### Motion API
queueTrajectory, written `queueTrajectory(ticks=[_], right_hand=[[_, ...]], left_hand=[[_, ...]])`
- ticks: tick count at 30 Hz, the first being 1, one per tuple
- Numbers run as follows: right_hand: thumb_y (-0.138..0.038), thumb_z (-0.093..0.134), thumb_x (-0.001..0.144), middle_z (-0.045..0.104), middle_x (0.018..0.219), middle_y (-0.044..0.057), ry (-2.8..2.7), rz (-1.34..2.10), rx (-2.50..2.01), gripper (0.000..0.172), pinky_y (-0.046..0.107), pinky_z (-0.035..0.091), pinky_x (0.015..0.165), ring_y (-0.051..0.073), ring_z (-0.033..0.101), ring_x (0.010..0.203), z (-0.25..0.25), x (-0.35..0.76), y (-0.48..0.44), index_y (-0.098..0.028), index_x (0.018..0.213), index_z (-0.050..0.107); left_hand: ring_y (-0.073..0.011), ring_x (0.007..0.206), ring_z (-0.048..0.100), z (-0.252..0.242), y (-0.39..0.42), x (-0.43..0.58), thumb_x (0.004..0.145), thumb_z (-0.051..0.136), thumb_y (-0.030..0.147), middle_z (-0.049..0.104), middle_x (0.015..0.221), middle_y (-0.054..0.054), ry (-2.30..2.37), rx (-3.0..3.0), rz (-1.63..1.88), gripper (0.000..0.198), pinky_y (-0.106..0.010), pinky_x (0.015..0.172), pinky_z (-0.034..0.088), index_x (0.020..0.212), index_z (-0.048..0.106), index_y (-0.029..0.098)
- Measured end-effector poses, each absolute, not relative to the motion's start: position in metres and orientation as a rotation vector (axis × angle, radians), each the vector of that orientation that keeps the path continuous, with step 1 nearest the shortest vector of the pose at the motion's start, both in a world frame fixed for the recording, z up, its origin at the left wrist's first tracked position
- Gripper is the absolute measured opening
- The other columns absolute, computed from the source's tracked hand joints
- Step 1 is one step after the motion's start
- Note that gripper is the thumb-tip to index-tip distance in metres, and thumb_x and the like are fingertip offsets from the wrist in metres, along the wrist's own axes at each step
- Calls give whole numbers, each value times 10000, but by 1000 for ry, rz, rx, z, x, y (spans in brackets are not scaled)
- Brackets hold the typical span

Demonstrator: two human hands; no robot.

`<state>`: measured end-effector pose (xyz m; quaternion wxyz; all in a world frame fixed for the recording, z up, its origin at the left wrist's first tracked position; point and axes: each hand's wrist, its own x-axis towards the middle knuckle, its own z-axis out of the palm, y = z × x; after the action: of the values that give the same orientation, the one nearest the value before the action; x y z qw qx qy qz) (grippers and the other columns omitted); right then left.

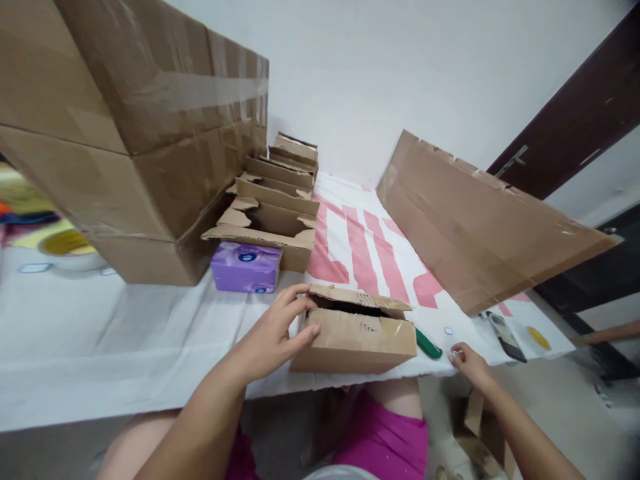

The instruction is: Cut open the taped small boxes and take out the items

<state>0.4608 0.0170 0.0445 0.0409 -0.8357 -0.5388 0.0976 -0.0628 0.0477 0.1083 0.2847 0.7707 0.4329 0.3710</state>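
Note:
At the table's front edge sits a small brown cardboard box [355, 337], its torn top flaps parted over a dark gap. My left hand [280, 330] grips the box's left end, the thumb on the near side and the fingers over the top. Right of the box, my right hand [467, 363] is pinched close above the cloth; something small and pale shows at its fingertips, too small to name. Between the box and that hand lies a green handle-like object [429, 345], its far end hidden behind the box.
Large taped cartons [170, 140] rise at the left. Behind a purple tissue pack [246, 268] stands a row of opened cardboard boxes [295, 257]. A big cardboard panel [480, 233] leans at the right, near a phone-like dark object [505, 337] and a yellow tape roll [539, 338].

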Motion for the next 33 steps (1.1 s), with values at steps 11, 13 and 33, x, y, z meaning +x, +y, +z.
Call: queueTrajectory(ticks=[11,13,33], right_hand=[[-269,554,782,581,1200,190,-1888,11,-2528,417,408,434,956,305,591,1088,61,436,26,-96,1156,623],[-326,505,838,595,1186,156,-1957,14,-2393,374,379,451,951,266,598,1067,66,417,28,-128,1130,630],[-448,616,839,610,1053,71,-2267,408,-1434,417,302,535,754,209,612,898,118,314,10,-250,1191,511]], left_hand=[[-274,1240,467,111,44,-64,876,533,363,431,1344,-116,1128,2084,1012,218,-393,977,459,1025,588,212],[-264,1194,484,111,42,-65,859,564,361,470,1265,-109,1136,2078,1060,210,-383,957,461,995,611,208],[-149,731,590,121,42,-86,852,618,357,642,754,-26,1025,1818,1454,217,-275,694,465,735,624,174]])
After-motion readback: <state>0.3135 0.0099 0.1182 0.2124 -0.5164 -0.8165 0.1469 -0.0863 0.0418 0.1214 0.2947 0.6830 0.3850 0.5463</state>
